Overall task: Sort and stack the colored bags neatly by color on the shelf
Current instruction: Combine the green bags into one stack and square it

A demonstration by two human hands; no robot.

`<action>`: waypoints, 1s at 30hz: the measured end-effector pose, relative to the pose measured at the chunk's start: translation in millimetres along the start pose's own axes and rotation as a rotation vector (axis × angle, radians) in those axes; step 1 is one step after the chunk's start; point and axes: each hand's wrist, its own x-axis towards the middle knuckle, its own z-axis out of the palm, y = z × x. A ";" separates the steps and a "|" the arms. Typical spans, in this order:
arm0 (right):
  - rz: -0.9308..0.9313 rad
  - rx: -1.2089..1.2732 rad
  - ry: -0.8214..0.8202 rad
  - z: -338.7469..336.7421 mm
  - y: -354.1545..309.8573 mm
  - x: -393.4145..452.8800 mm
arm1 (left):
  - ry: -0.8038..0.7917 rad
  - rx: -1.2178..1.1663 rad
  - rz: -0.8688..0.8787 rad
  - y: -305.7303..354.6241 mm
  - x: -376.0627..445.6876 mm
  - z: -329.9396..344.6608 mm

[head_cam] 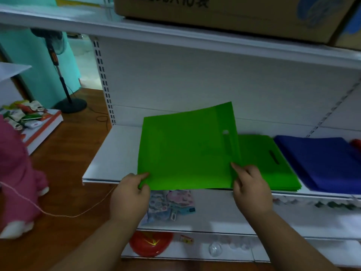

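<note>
A flat green bag with a cut-out handle hangs tilted above the white shelf, its far edge raised. My left hand pinches its near left corner. My right hand pinches its near right corner by the handle side. Partly under it, to the right, lies a stack of green bags on the shelf. Right of that stack lies a stack of blue bags. A small red thing shows at the far right edge; whether it is a bag is unclear.
A cardboard box stands on the upper shelf. Lower shelves hold colourful packets and a red round item. To the left are a wooden floor, a standing fan, a low display of packets and a person in pink.
</note>
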 end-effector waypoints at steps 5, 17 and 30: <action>0.079 -0.008 -0.027 -32.6 86.9 2.0 | -0.002 0.034 0.092 72.8 -4.9 58.8; 0.146 -0.061 -0.290 -52.2 221.2 32.6 | -0.093 0.328 0.084 159.4 -24.1 168.4; 0.094 0.208 -0.048 -27.2 237.3 37.3 | 0.039 0.134 -0.025 162.8 -21.3 169.1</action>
